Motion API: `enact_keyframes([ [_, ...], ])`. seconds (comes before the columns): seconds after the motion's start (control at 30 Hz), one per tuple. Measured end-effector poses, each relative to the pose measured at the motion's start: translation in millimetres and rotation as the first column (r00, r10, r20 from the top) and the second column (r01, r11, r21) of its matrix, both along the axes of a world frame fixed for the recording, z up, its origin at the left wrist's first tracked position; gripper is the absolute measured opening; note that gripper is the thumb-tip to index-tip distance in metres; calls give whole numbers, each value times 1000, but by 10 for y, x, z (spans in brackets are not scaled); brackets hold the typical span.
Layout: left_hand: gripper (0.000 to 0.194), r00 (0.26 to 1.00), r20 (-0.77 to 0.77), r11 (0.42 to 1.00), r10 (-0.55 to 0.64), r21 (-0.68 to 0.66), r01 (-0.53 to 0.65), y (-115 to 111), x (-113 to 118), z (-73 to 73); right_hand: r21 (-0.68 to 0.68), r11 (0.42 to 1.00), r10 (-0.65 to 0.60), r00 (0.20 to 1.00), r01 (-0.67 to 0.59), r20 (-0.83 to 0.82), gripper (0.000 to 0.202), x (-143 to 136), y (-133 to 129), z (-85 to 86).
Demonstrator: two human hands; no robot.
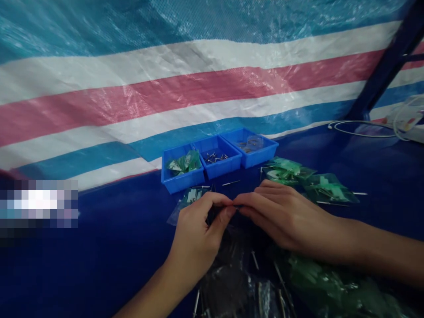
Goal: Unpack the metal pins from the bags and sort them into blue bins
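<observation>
One small, mostly hidden piece (pixel 236 208) is pinched midway between left hand (pixel 200 225) and right hand (pixel 281 211), fingertips nearly meeting, its long axis concealed.

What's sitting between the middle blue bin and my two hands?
In the head view, one thin metal pin lies on the dark blue tabletop between the middle bin and your left hand and right hand.
</observation>
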State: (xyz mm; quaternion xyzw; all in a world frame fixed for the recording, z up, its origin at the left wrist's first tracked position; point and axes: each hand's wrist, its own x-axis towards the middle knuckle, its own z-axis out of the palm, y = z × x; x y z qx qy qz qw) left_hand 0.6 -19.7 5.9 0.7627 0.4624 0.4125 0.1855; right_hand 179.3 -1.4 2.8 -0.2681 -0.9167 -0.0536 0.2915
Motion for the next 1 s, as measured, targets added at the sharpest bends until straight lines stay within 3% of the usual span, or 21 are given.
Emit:
enact_keyframes([
  [0.27,6,995,3,995,97,-29,-97,30,21,0,-124,992,-27,995,15,-95,17,66,107,-48],
  [0.67,8,990,79,981,119,-163,-105,60,-9,-46,-123,992,-34,973,6,-229,15,74,94,-27],
  [1.0,6,993,21,989,119,-87,-117,49,-5,-24,-119,993,-47,971,19,-233,15,82,99,-24],
])
